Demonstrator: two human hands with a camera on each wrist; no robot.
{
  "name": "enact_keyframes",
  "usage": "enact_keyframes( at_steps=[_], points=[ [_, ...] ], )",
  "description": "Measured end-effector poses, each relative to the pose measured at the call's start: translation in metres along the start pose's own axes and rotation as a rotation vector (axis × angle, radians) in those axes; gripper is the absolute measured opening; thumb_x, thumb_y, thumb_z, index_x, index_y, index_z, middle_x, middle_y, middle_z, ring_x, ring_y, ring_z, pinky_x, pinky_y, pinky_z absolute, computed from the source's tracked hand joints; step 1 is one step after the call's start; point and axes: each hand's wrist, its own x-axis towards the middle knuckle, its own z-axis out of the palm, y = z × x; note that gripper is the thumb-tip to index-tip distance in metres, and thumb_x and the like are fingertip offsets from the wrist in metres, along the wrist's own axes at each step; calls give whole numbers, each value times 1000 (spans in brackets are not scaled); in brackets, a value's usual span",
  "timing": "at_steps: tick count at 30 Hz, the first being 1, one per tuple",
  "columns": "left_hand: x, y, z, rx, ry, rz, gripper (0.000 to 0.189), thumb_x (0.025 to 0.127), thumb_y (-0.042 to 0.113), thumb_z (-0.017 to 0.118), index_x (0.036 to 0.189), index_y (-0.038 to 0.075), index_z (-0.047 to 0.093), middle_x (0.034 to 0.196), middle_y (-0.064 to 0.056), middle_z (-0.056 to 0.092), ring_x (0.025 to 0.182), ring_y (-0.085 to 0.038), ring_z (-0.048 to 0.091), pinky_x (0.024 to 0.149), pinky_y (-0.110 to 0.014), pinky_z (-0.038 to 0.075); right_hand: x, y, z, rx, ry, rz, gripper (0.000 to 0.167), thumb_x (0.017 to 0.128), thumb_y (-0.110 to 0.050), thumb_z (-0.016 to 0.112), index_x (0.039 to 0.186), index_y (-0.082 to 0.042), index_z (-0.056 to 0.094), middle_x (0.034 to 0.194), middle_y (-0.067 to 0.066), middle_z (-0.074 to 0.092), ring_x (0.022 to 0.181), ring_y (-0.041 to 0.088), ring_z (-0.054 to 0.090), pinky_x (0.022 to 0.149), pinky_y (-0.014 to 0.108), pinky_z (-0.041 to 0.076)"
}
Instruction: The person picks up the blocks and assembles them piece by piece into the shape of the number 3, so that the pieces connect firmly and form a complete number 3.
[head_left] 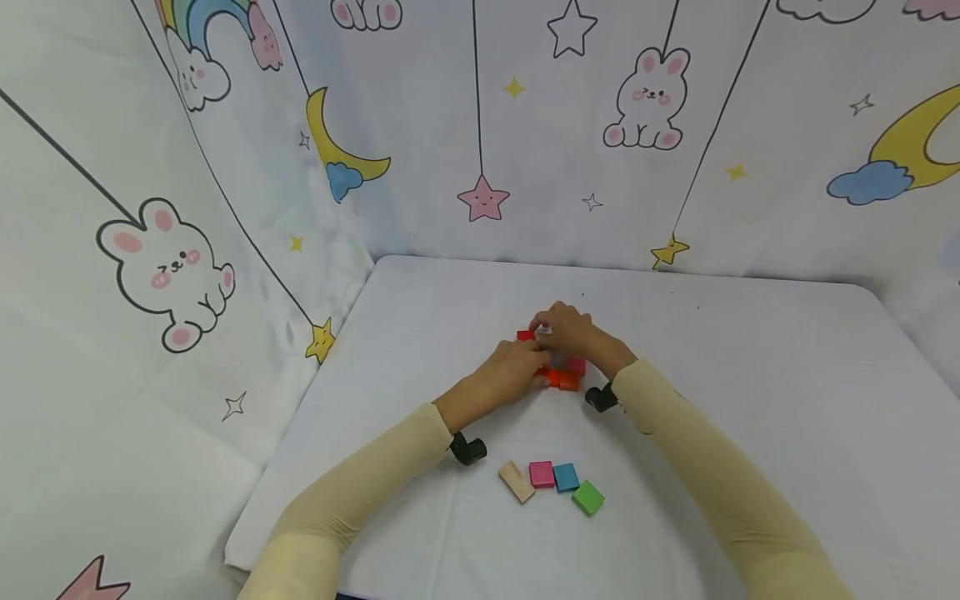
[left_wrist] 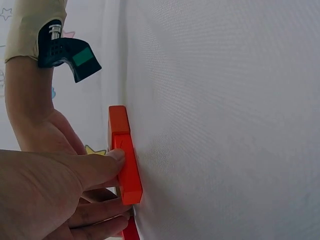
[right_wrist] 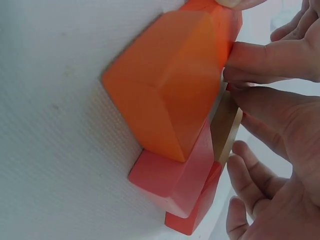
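Both hands meet over a cluster of small blocks in the middle of the table. My left hand (head_left: 513, 371) is at the cluster's left, its thumb on a red-orange block (left_wrist: 129, 170) and its fingers behind it. An orange block (right_wrist: 165, 85) adjoins that one, with a pink block (right_wrist: 175, 172), a red block (right_wrist: 197, 205) and a wooden block (right_wrist: 227, 125) beside it. My right hand (head_left: 573, 332) reaches over the cluster's far side. Its fingertips are close to the wooden block's end; their contact is partly hidden. Another red block (head_left: 526, 335) shows at the far left.
Nearer the front lie a wooden block (head_left: 517, 482), a pink block (head_left: 542, 474), a blue block (head_left: 566, 477) and a green block (head_left: 588, 498). Black wrist cameras (head_left: 468, 451) hang under the sleeves. A patterned cloth (head_left: 420, 167) stands behind the white table (head_left: 750, 417).
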Motion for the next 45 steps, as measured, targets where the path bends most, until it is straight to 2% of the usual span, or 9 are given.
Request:
enact_keyframes(
  at_steps=[7, 12, 14, 19, 23, 26, 31, 39, 45],
  points=[
    [0, 1, -2, -6, -15, -9, 34, 100, 37, 73, 129, 19, 72, 143, -5, 66, 128, -23, 62, 106, -49, 51, -9, 1, -4, -39, 35, 56, 44, 102, -31, 70, 142, -14, 63, 139, 20, 58, 128, 39, 55, 107, 69, 38],
    [0, 2, -1, -6, -4, -5, 31, 100, 35, 74, 126, 19, 73, 132, -4, 71, 120, -22, 65, 103, -47, 53, -36, -2, -15, -118, 66, 76, 46, 99, -33, 75, 138, -12, 63, 131, 20, 60, 120, 37, 59, 103, 66, 42],
    [-1, 3, -1, -12, 4, 4, 29, 100, 34, 74, 124, 18, 74, 125, -3, 72, 114, -21, 66, 101, -45, 53, -56, -6, -21, -138, 26, 50, 44, 98, -32, 77, 135, -11, 64, 127, 19, 61, 115, 35, 61, 99, 64, 43],
    [1, 5, -1, -18, 6, 10, 24, 101, 33, 74, 120, 17, 74, 112, -1, 72, 105, -18, 64, 99, -42, 52, -114, -19, -25, -147, -134, 2, 43, 90, -36, 85, 124, -14, 71, 116, 11, 65, 104, 26, 62, 90, 56, 43],
    [2, 6, 0, -9, -12, 0, 26, 102, 34, 72, 123, 17, 73, 114, -2, 71, 107, -18, 63, 102, -43, 51, -152, -34, -7, -172, -217, 19, 50, 78, -43, 93, 117, -21, 71, 110, 3, 65, 99, 19, 60, 89, 53, 44],
    [2, 5, 0, 1, -18, -7, 28, 102, 35, 71, 124, 17, 72, 116, -1, 71, 111, -18, 64, 104, -43, 50, -169, -43, 12, -185, -245, 13, 49, 73, -45, 96, 110, -25, 72, 103, -1, 63, 96, 16, 60, 90, 52, 43],
    [3, 3, 1, 17, -10, -10, 27, 103, 35, 71, 123, 17, 72, 115, -1, 71, 113, -18, 64, 105, -43, 49, -178, -48, 30, -189, -205, 12, 39, 72, -42, 97, 99, -29, 72, 96, -6, 62, 95, 13, 60, 93, 51, 41],
    [2, 2, 2, 5, -14, 2, 26, 103, 35, 70, 123, 17, 72, 115, -1, 71, 113, -18, 64, 105, -44, 50, -182, -47, 35, -117, -192, 32, 34, 77, -43, 94, 99, -30, 72, 95, -6, 60, 92, 12, 59, 92, 52, 43],
    [1, 2, 2, 4, -14, -4, 26, 103, 34, 70, 123, 17, 72, 115, -2, 71, 113, -19, 64, 105, -45, 50, -175, -45, 41, -113, -164, 9, 32, 78, -42, 93, 99, -28, 73, 91, -6, 59, 88, 11, 58, 90, 52, 44]
  ],
)
